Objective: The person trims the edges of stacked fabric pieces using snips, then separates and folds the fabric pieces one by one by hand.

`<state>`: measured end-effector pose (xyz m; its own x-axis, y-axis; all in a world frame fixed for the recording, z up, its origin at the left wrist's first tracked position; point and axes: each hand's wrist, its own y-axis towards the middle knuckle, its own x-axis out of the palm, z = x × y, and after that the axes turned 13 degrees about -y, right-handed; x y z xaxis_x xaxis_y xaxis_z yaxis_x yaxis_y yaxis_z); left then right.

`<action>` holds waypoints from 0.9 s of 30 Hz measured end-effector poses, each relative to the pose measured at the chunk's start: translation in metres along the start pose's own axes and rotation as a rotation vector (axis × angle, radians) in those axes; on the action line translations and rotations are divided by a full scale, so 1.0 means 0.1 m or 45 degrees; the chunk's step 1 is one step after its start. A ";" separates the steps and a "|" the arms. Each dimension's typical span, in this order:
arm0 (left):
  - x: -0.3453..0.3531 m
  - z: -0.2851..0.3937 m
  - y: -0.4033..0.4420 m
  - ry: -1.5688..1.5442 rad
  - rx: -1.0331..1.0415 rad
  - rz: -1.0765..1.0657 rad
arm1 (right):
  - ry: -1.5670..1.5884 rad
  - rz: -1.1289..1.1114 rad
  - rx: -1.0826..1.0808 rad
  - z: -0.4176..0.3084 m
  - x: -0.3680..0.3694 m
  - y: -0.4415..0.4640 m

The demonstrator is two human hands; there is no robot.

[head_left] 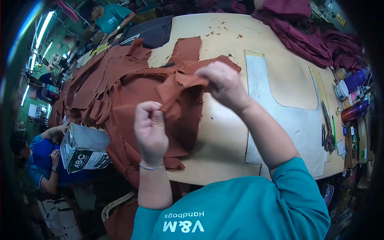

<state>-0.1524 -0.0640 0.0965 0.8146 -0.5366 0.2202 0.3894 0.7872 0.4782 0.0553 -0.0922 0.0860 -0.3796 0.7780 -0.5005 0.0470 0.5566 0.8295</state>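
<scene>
L hand (pixel 151 130) & R hand (pixel 224 83) pinch rust cloth (pixel 175 89), long axis slanting away to R; tin (pixel 90 140) reads "ABC", shirt (pixel 236 208) "V&M Handbags".

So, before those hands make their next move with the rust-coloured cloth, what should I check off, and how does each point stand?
1. Left hand has hold of the rust-coloured cloth: ok, pinched between thumb and finger.
2. Right hand has hold too: ok, gripping a raised part.
3. Cloth lying flat: not ok, it is lifted, creased and bunched.
4. Scissors away from both hands: ok, over at the table's right side.
5. Underside of the cloth free of flaws: cannot tell, mostly hidden.
</scene>
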 end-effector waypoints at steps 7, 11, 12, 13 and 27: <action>-1.36 0.64 0.26 -1.239 -0.032 -0.271 | -0.338 -0.019 0.931 1.30 0.45 -0.34; -1.98 1.39 0.43 -0.651 0.536 0.957 | -0.347 -0.211 1.291 1.53 0.61 -0.54; -2.29 1.60 0.36 -0.554 0.602 1.046 | -0.363 -0.104 1.280 1.59 0.71 -0.62; -2.49 1.78 0.25 -0.455 0.668 1.134 | -0.367 -0.125 1.316 1.66 0.73 -0.65; -2.58 1.60 -1.02 1.245 0.337 1.638 | -0.382 0.064 1.265 1.78 0.66 -0.46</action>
<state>-0.4709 -0.0548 0.1273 0.5120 0.8587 0.0240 -0.7170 0.4118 0.5625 0.1930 -0.0144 -0.0291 -0.1170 0.7718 -0.6250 0.8484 0.4049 0.3411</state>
